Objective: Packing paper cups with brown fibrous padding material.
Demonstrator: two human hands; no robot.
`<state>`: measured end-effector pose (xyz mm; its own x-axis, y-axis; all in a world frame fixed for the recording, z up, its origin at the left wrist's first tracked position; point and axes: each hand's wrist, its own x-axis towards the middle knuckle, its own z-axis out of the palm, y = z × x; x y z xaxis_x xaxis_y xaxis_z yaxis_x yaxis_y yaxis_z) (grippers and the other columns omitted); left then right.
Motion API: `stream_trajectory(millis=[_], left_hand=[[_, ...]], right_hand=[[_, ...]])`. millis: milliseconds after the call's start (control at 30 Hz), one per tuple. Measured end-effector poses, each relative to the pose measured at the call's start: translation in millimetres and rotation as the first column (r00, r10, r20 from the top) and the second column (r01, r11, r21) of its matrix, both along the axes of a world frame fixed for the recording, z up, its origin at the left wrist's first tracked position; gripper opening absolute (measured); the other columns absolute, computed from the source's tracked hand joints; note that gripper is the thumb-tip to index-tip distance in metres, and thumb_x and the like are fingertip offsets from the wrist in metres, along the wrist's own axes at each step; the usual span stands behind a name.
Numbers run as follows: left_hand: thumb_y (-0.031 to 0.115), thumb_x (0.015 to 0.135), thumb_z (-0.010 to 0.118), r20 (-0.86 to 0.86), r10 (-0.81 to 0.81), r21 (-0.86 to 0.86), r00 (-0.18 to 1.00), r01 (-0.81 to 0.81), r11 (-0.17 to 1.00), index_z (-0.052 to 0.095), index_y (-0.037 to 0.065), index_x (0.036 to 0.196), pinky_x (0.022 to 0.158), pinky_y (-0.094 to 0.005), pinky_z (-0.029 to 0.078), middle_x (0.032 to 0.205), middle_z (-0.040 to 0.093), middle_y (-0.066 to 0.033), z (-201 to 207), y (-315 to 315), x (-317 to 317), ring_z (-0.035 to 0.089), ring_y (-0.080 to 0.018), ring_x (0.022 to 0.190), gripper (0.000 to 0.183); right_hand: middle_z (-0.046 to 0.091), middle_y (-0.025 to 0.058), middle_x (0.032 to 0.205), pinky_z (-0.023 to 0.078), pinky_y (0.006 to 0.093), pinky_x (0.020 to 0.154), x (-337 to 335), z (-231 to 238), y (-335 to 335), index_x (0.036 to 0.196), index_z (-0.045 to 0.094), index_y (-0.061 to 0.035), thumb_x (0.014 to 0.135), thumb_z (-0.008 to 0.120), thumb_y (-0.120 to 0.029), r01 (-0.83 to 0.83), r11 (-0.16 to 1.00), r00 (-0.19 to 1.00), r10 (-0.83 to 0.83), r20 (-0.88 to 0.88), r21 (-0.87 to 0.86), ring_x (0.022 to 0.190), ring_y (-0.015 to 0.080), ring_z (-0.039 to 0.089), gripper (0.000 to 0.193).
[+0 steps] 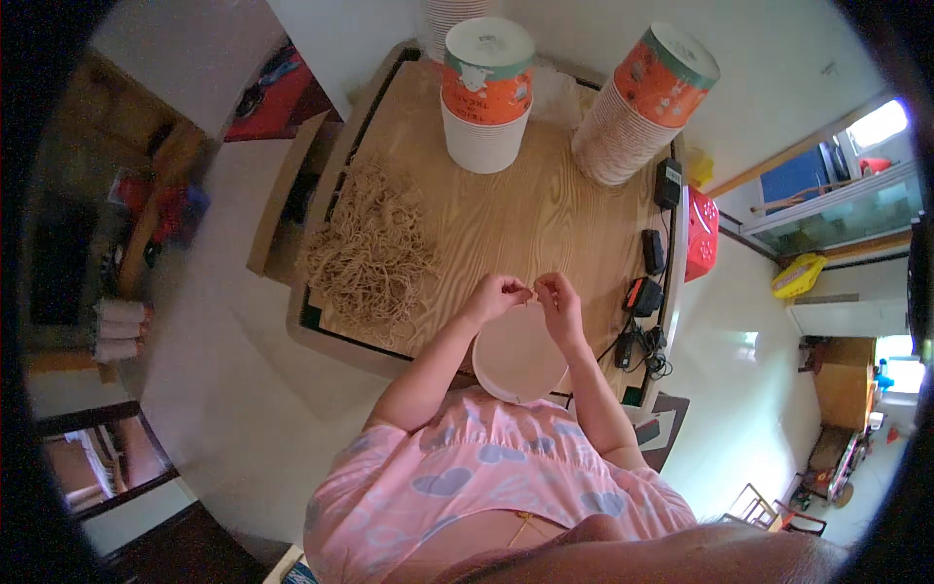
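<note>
A white paper bucket (520,356) rests against my front at the table's near edge, its round pale face turned up. At the far side of its rim my left hand (500,295) and my right hand (559,304) meet, fingertips pinched close together. A tiny tan bit shows between them; it looks like cord, but is too small to be sure. To the left of my hands lies a loose, tangled heap of tan twine (372,253).
Stacks of upturned paper buckets stand at the back middle (486,127) and back right (632,117), orange and green on top. Black power adapters and cables (640,297) line the right edge. A red plastic container (701,234) sits beyond it. An open cardboard box (287,214) stands left.
</note>
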<state>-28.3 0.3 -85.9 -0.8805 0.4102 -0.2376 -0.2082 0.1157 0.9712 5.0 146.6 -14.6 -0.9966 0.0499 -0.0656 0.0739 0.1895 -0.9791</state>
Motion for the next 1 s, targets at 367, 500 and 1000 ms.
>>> stream_trajectory(millis=[367, 500, 1000], left_hand=[[0.012, 0.081, 0.061, 0.113, 0.115, 0.074, 0.987, -0.124, 0.99, 0.065, 0.002, 0.084, 0.062, -0.0234, 0.044, 0.074, 0.062, -0.0008, 6, 0, 7, 0.055, -0.0081, 0.067, 0.011], [0.012, 0.08, 0.061, 0.136, 0.134, 0.101, 0.982, -0.148, 0.984, 0.065, 0.002, 0.084, 0.061, -0.0227, 0.044, 0.074, 0.062, -0.0004, 11, -3, 9, 0.054, -0.0075, 0.067, 0.011], [0.008, 0.081, 0.061, 0.141, 0.239, 0.106, 0.961, -0.254, 0.961, 0.063, -0.002, 0.085, 0.067, -0.025, 0.049, 0.08, 0.065, -0.0068, 15, 5, 8, 0.061, -0.0119, 0.074, 0.011]], right_hand=[[0.057, 0.0109, 0.079, 0.048, 0.0275, 0.065, 6, -3, 7, 0.085, 0.059, 0.001, 0.074, 0.064, -0.002, -0.2, 0.879, 0.949, 0.284, -0.139, 0.433, 0.07, 0.0194, 0.058, 0.012], [0.058, 0.012, 0.081, 0.049, 0.0287, 0.068, 5, 0, 4, 0.085, 0.061, 0.0009, 0.075, 0.062, -0.002, -0.217, 0.886, 0.957, 0.275, -0.089, 0.41, 0.074, 0.0211, 0.06, 0.011], [0.058, 0.0128, 0.075, 0.047, 0.032, 0.063, 5, -9, 0, 0.082, 0.057, -0.0015, 0.077, 0.06, -0.008, -0.099, 0.857, 0.961, 0.215, -0.176, 0.506, 0.07, 0.0254, 0.058, 0.008]])
